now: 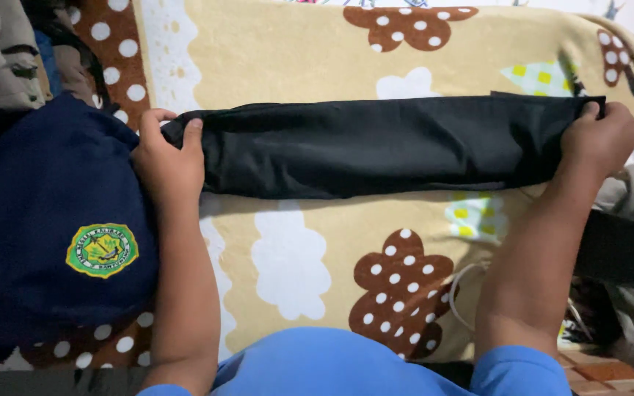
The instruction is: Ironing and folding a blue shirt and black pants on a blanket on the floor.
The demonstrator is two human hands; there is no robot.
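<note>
Both arms extended forward, spread wide. Left hand (164, 158) and right hand (602, 138) pinched closed, thumbs on top, fingers curled under.

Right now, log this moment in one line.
left hand: grips black cloth end | right hand: grips other end | cloth: folded strip, flat on blanket

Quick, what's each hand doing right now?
Left hand: closed, gripping one end of the black cloth.
Right hand: closed, gripping the other end.

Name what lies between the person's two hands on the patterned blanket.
In the head view, a folded black garment spans from the left hand to the right hand, each holding one end.
</note>
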